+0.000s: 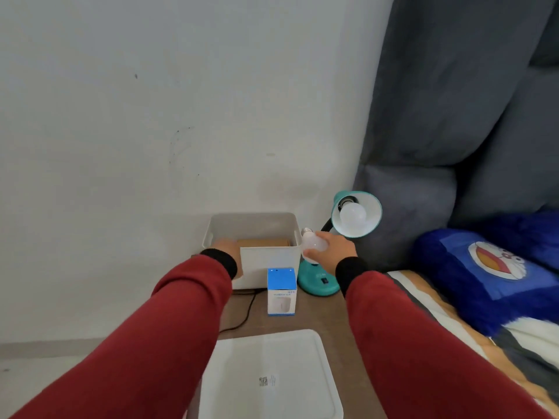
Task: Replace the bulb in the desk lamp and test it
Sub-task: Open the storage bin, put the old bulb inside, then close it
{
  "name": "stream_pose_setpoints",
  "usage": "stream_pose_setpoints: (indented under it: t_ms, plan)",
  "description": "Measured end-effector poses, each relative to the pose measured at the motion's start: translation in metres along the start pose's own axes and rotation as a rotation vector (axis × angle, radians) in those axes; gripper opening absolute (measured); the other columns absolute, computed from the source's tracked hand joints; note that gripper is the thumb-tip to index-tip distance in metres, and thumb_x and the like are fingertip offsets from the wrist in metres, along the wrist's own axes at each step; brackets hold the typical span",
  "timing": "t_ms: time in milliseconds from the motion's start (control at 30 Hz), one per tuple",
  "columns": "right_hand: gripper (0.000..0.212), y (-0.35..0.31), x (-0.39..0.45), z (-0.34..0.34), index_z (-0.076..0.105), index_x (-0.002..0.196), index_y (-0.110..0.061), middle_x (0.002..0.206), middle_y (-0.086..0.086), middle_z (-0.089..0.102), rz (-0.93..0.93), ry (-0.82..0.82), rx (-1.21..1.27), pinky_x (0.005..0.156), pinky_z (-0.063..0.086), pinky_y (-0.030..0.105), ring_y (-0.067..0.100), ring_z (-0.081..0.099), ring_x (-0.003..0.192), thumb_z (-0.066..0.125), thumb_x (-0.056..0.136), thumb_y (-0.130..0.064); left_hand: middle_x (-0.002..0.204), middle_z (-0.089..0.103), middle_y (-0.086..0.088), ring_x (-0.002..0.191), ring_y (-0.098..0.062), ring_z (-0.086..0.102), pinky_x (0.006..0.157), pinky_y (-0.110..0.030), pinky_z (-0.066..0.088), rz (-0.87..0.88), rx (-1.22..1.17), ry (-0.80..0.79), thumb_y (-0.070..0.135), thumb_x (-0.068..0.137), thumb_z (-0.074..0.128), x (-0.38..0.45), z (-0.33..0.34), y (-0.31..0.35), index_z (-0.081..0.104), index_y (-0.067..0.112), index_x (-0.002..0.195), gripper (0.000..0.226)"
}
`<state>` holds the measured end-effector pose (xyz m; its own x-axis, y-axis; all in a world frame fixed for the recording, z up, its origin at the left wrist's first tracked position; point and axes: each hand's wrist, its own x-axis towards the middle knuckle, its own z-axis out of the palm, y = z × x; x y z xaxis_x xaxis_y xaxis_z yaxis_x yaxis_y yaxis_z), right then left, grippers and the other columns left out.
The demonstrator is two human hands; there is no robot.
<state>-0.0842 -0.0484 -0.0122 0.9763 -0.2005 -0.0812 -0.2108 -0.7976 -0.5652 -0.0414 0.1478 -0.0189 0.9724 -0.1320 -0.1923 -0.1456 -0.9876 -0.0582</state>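
A teal desk lamp (317, 282) stands on the brown bedside table, its shade (370, 207) tilted toward me with a white bulb (352, 217) screwed into the socket. My right hand (335, 247) is closed around a second white bulb (313, 241), its metal screw base pointing left toward the bin's right rim. My left hand (225, 246) rests on the front rim of a white storage bin (266, 261); its fingers are hidden inside. A blue-and-white bulb box (282, 291) stands upright in front of the bin.
A brown cardboard box (263, 242) lies inside the bin. A white lid (269, 376) lies at the table's near end. A black cord (242, 316) runs along the table's left edge. A bed with a blue cartoon pillow (484, 267) and grey headboard borders the right.
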Motion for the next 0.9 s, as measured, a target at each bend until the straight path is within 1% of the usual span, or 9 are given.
stream_pose_setpoints:
  t_ms: [67, 167, 333, 500, 567, 667, 800, 900]
  plan:
    - [0.053, -0.014, 0.009, -0.006, 0.046, 0.137, -0.017, 0.135, 0.011, 0.054, -0.022, 0.018, 0.034, 0.103, 0.037, 0.03, 0.028, 0.049, 0.124, 0.059, 0.087, -0.032, 0.13, 0.057, -0.014, 0.119, -0.027, 0.056, 0.094, -0.03, 0.047, -0.006, -0.013, 0.033, 0.024, 0.094, 0.054, 0.006, -0.017, -0.006, 0.056, 0.003, 0.125, 0.037]
    - [0.056, -0.033, 0.03, -0.009, 0.044, 0.139, -0.022, 0.138, 0.007, 0.052, -0.048, 0.003, 0.051, 0.101, 0.039, 0.027, 0.025, 0.05, 0.124, 0.06, 0.086, -0.031, 0.126, 0.059, -0.014, 0.115, -0.028, 0.059, 0.092, -0.031, 0.049, -0.026, -0.04, 0.069, 0.023, 0.092, 0.055, 0.025, -0.035, -0.016, 0.057, 0.003, 0.123, 0.036]
    - [0.057, -0.055, 0.08, 0.006, 0.044, 0.139, -0.022, 0.139, 0.006, 0.05, -0.072, -0.069, 0.024, 0.098, 0.041, 0.024, 0.024, 0.05, 0.124, 0.063, 0.085, -0.027, 0.123, 0.06, -0.012, 0.111, -0.027, 0.061, 0.087, -0.029, 0.051, -0.053, -0.076, 0.055, 0.022, 0.09, 0.057, 0.071, -0.042, -0.027, 0.058, 0.004, 0.12, 0.035]
    - [0.056, -0.055, 0.137, 0.041, 0.047, 0.136, -0.022, 0.138, 0.005, 0.051, -0.055, -0.153, -0.032, 0.099, 0.039, 0.025, 0.024, 0.05, 0.124, 0.066, 0.084, -0.025, 0.12, 0.062, -0.011, 0.109, -0.026, 0.062, 0.084, -0.027, 0.05, -0.042, -0.092, -0.01, 0.018, 0.092, 0.053, 0.131, -0.02, -0.034, 0.061, 0.004, 0.115, 0.028]
    - [0.058, -0.051, 0.156, 0.057, 0.046, 0.138, -0.021, 0.138, 0.007, 0.05, -0.029, -0.192, -0.029, 0.098, 0.039, 0.025, 0.025, 0.049, 0.124, 0.067, 0.084, -0.024, 0.121, 0.063, -0.012, 0.111, -0.025, 0.061, 0.087, -0.028, 0.05, -0.024, -0.076, -0.038, 0.016, 0.093, 0.052, 0.151, -0.008, -0.036, 0.062, 0.004, 0.115, 0.027]
    - [0.059, -0.045, 0.178, 0.077, 0.043, 0.14, -0.018, 0.137, 0.008, 0.05, -0.001, -0.257, -0.025, 0.092, 0.037, 0.022, 0.025, 0.05, 0.123, 0.065, 0.085, -0.02, 0.126, 0.061, -0.011, 0.118, -0.025, 0.058, 0.094, -0.029, 0.048, -0.005, -0.051, -0.068, 0.017, 0.095, 0.049, 0.173, 0.01, -0.038, 0.06, 0.004, 0.119, 0.029]
    - [0.06, -0.039, 0.198, 0.098, 0.044, 0.138, -0.021, 0.136, 0.008, 0.051, 0.012, -0.277, -0.056, 0.099, 0.04, 0.028, 0.025, 0.051, 0.121, 0.068, 0.083, -0.024, 0.132, 0.057, -0.013, 0.123, -0.027, 0.054, 0.099, -0.029, 0.043, -0.003, -0.066, -0.105, 0.016, 0.098, 0.046, 0.192, 0.032, -0.041, 0.056, 0.003, 0.125, 0.032]
    - [0.061, -0.036, 0.205, 0.107, 0.043, 0.139, -0.022, 0.137, 0.007, 0.051, 0.009, -0.304, -0.104, 0.101, 0.04, 0.029, 0.025, 0.05, 0.123, 0.068, 0.083, -0.025, 0.129, 0.059, -0.012, 0.12, -0.027, 0.055, 0.097, -0.03, 0.045, -0.011, -0.074, -0.123, 0.016, 0.095, 0.049, 0.197, 0.043, -0.042, 0.058, 0.003, 0.122, 0.031]
